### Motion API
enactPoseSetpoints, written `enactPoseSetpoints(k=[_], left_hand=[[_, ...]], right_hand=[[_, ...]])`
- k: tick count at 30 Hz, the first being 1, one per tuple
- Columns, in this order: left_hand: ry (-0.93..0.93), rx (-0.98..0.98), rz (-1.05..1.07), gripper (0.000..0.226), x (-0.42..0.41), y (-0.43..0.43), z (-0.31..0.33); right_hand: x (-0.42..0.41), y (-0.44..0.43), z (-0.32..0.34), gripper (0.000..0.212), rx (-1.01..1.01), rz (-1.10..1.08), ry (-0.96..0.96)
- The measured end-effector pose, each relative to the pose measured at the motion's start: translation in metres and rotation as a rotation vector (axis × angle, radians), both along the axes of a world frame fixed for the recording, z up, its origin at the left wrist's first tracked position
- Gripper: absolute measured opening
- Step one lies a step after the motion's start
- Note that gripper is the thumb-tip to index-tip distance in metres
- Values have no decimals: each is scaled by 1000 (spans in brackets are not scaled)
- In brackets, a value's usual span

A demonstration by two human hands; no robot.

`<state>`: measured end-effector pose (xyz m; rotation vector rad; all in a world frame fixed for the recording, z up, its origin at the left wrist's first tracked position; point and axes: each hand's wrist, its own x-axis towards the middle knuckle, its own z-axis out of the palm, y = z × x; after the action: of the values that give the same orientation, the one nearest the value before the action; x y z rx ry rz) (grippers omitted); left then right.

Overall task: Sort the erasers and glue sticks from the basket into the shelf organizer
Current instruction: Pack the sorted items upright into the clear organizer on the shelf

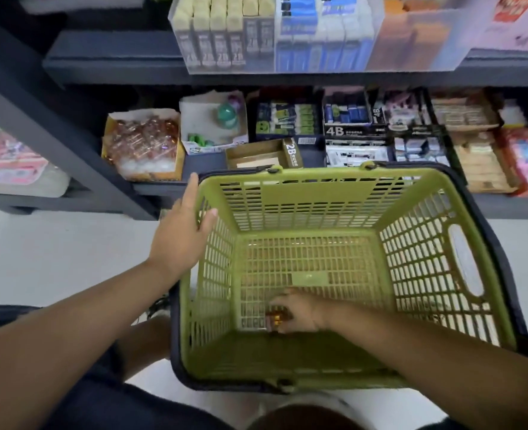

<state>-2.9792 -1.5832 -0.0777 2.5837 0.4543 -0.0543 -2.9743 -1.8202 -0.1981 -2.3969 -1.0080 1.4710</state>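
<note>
Near done, I'd say: the basket (318, 173) floor ahead of the right fingers shows nothing else. Only 1 small amber item (276, 319) remains, right under the right hand's (296, 311) curled fingertips, which pinch it low on the floor; it's too blurred to call eraser or glue stick. The left hand (182, 231) rests on the rim, 4 fingers straight and pressed together outside, thumb apart inside. The boxes (346, 119) on the shelf (113, 60) beyond the left fingertips look stocked, so what's left is lifting this 1 piece and slotting it.
</note>
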Motion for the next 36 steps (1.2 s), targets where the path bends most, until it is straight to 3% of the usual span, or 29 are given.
enactPoseSetpoints(k=[5, 11, 15, 18, 21, 23, 27, 30, 34, 36], left_hand=[[-10, 21, 0, 70, 0, 1, -3], [2, 12, 6, 69, 1, 0, -4], [23, 194, -5, 70, 9, -4, 1], [-156, 255, -65, 69, 39, -22, 35], [-426, 330, -192, 67, 75, -41, 90], [-543, 409, -230, 66, 94, -47, 125], [-484, 479, -241, 68, 122, -48, 159], [-345, 458, -284, 70, 136, -45, 158], [-230, 503, -311, 72, 143, -47, 152], [-229, 512, -306, 72, 142, -48, 154]], right_hand=[[-5, 12, -22, 41, -20, 109, 8], [-3, 11, -16, 23, 13, -63, 192], [31, 4, 37, 19, 257, -364, 455], [74, 1, 110, 27, 537, -490, 519], [111, -9, 196, 28, 781, -510, 366], [133, -26, 250, 24, 901, -517, 136], [181, -70, 325, 19, 1022, -638, -410], [222, -94, 346, 33, 839, -602, -827], [249, -101, 343, 31, 472, -441, -1068], [255, -97, 338, 29, 436, -426, -1076]])
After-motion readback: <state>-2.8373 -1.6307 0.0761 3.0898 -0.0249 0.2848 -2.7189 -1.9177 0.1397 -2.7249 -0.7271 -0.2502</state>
